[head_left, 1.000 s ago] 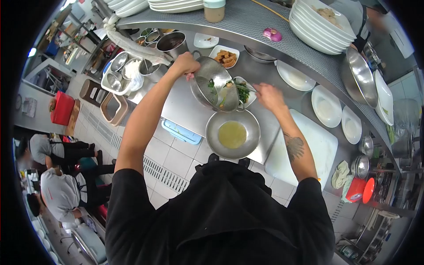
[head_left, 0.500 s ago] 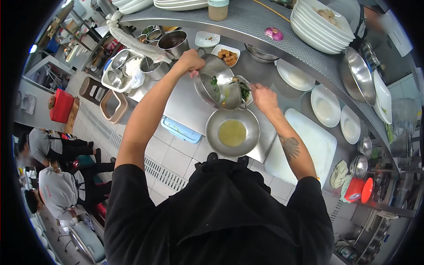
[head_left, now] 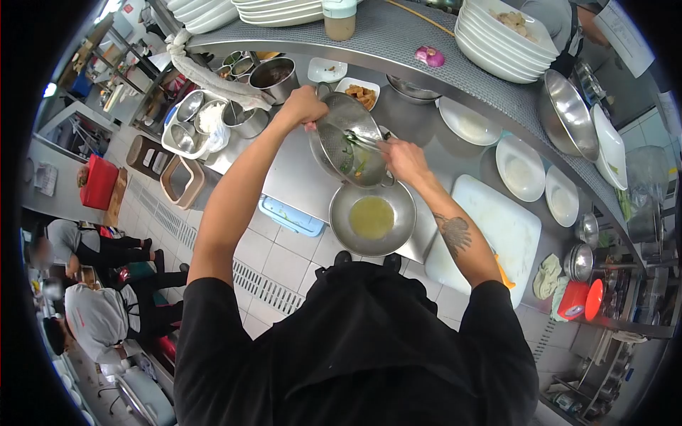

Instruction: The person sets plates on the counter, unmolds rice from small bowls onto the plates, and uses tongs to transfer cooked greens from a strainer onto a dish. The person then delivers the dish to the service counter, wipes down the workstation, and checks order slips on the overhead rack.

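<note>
My left hand is closed on the upper edge of a two-handled metal pan, beside its loop handle. The pan is tilted toward me and holds some leafy greens. My right hand grips a slim metal utensil whose end reaches into the pan; it looks like tongs, but its exact kind is unclear. Just below, a second round pan stands level with yellowish-green liquid in it. Part of a white dish shows behind my right hand, mostly hidden.
Right of the pans lies a white cutting board with an orange-handled tool. White oval plates line the back under a metal shelf. A sauce pot and a dish of browned pieces sit behind. Two people work at far left.
My right hand has moved slightly left, bringing the utensil from the pan's right side to over its inside. The tilted pan has shifted a little downward toward the lower pan.
</note>
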`<action>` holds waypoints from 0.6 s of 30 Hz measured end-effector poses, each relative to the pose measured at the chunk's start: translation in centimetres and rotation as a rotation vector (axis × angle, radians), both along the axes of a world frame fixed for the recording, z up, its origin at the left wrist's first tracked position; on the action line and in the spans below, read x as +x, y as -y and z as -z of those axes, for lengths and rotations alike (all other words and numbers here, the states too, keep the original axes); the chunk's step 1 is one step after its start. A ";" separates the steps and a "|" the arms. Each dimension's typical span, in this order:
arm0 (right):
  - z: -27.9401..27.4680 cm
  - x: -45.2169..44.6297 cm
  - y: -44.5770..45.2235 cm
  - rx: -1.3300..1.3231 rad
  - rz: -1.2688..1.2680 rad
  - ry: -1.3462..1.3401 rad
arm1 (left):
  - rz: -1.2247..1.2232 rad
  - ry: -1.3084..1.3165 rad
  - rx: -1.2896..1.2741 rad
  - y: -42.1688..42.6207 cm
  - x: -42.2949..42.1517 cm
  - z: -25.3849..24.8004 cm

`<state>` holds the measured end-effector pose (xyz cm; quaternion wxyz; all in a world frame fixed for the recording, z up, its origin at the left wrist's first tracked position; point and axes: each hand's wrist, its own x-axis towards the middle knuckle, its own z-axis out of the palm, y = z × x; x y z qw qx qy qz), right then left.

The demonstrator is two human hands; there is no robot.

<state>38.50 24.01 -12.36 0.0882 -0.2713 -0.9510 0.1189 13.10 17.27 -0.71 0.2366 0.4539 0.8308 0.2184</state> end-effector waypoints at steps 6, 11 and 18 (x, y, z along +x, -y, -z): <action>-0.7 4.2 -1.3 0.220 0.064 0.097 | -0.047 0.042 0.007 -0.1 -1.1 1.2; -1.8 6.1 -1.5 0.246 0.096 0.129 | -0.095 0.011 0.078 1.4 -1.8 0.5; 0.2 7.6 -3.0 0.017 0.319 -0.168 | -0.061 0.233 0.119 7.8 -4.8 1.3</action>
